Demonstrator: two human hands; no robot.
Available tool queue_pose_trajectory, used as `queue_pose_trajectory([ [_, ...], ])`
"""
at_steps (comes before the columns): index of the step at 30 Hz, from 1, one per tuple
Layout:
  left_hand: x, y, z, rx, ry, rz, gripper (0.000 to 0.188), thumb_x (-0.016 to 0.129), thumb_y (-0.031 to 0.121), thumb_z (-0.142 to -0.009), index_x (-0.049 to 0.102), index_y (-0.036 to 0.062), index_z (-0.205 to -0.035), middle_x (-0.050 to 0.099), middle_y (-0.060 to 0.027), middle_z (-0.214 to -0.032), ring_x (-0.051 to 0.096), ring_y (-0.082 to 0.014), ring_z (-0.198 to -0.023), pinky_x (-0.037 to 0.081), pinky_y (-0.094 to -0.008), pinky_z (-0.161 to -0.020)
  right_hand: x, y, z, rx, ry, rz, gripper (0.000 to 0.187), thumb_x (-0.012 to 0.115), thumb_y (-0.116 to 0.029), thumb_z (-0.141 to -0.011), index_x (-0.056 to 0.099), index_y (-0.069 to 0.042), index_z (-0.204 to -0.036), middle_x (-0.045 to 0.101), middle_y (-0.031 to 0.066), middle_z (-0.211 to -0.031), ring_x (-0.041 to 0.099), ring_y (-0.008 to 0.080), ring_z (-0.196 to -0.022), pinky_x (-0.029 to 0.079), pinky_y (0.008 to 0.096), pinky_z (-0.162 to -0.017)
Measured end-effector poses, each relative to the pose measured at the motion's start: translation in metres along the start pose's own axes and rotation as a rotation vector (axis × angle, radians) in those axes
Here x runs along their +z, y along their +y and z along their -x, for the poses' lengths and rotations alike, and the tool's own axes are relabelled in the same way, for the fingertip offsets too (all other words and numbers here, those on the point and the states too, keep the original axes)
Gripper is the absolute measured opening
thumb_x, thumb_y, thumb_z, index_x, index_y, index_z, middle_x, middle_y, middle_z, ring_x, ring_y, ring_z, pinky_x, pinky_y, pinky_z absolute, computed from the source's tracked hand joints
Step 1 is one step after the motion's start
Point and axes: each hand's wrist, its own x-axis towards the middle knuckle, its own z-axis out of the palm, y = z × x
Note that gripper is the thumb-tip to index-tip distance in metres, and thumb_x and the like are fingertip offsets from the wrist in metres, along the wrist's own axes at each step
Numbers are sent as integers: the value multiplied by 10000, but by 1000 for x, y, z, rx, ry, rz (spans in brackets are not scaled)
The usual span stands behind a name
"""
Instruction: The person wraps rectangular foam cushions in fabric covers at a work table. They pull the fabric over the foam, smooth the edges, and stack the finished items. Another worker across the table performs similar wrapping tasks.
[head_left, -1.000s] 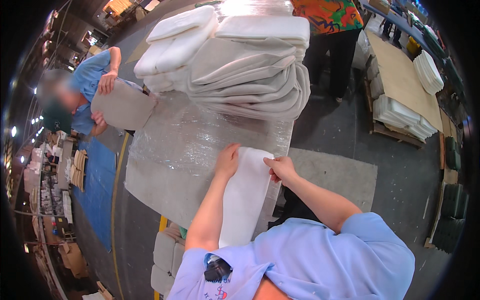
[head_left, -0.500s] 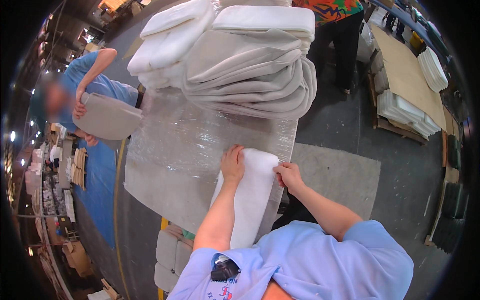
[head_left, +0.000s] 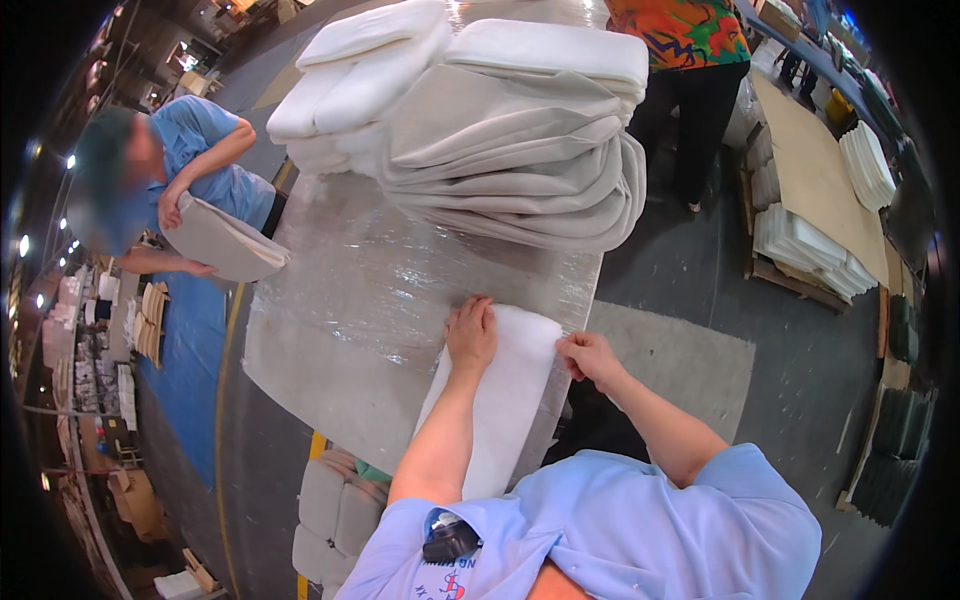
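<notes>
With left hand flat, unclenched on white pad and right hand pinching its edge, note long axis running bodyward.

The left hand lies palm down, pointing far, while the right hand pinches, pointing left.

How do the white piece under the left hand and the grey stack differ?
The white piece looks smooth; the grey stack drapes in folds. The white piece forms a narrow strip; the grey stack is broad and thickly layered. The left hand rests on the white piece; the grey stack lies beyond it. Both lie on the table.
</notes>
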Motion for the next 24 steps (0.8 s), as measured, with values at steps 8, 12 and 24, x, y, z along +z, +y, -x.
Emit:
queue_pose_trajectory([
  [8, 1, 1, -2, -25, -10, -8, 372, 483, 346, -1078, 694, 177, -1333, 640, -27, -1453, 570, -331, -1302, 409, -538, -1109, 18, -44, -33, -620, 181, 593, 267, 661, -226, -995, 743, 1, -1110, 739, 176, -1031, 710, 351, -956, 557, 436, -860],
  [12, 4, 4, -7, -53, -13, 5, 383, 472, 343, -1078, 702, 172, -1331, 639, -40, -1455, 573, -343, -1297, 409, -543, -1114, 47, -41, -50, -829, 1, 821, 249, 620, -203, -1012, 761, -53, -1152, 722, 199, -1212, 685, 410, -1092, 543, 487, -948],
  [24, -14, 33, -22, -127, -115, 11, 429, 585, 448, -1030, 709, 155, -1317, 626, -207, -1394, 553, -428, -1314, 463, -563, -1065, -4, -7, -86, -451, 193, 287, 326, 568, -280, -1073, 751, -81, -1256, 792, 124, -1089, 746, 285, -982, 564, 394, -872],
])
